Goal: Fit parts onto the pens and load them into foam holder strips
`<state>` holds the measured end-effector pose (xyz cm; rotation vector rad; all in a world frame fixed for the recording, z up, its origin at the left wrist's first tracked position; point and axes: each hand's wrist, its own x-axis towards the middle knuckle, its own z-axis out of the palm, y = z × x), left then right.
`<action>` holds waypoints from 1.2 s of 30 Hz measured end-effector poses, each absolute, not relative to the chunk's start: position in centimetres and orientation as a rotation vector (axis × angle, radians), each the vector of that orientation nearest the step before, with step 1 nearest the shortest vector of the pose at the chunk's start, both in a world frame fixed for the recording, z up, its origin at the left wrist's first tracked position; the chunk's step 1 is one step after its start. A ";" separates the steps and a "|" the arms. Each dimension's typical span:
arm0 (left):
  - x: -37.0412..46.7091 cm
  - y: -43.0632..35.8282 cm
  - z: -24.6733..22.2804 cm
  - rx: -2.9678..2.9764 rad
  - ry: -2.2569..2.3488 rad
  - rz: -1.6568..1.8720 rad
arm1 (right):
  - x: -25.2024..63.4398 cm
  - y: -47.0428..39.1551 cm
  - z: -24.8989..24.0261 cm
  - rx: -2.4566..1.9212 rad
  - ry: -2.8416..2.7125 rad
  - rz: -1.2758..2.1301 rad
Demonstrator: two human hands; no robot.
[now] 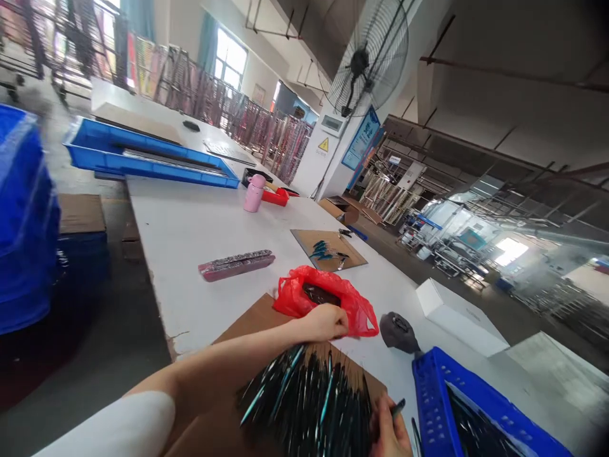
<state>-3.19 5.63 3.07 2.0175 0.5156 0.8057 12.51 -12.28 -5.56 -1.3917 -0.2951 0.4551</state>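
Observation:
My left hand [328, 322] is closed at the front edge of a red plastic bag [297, 292]; what its fingers hold, if anything, is hidden. Inside the open bag lies something dark. Below that hand, a pile of thin black and teal sticks with fine pointed tips [309, 393] covers brown cardboard [247, 320]. At the pile's right edge, my right hand [392, 428] pinches a short dark stick [398, 406] between thumb and fingers.
A blue crate [431, 393] of dark items stands at the right, beside a dark rounded object [398, 331] and a white box [459, 317]. Farther back are a board with teal pieces [328, 249], a wrapped pink bundle [236, 264], a pink bottle [254, 193] and a long blue tray [157, 166].

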 end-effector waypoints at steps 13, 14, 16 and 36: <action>0.8 -0.1 1.8 2.538 0.351 0.552 | 12.7 -13.9 -5.1 -1.211 -0.330 0.514; 0.7 -0.1 1.9 2.528 0.350 0.540 | 12.6 -13.8 -5.0 -1.207 -0.327 0.517; 0.5 -0.2 1.9 2.439 0.349 0.527 | 12.2 -13.7 -4.8 -1.194 -0.324 0.514; 1.8 -4.5 1.1 1.059 0.258 0.486 | 9.3 -13.8 -4.8 -1.249 -0.400 0.475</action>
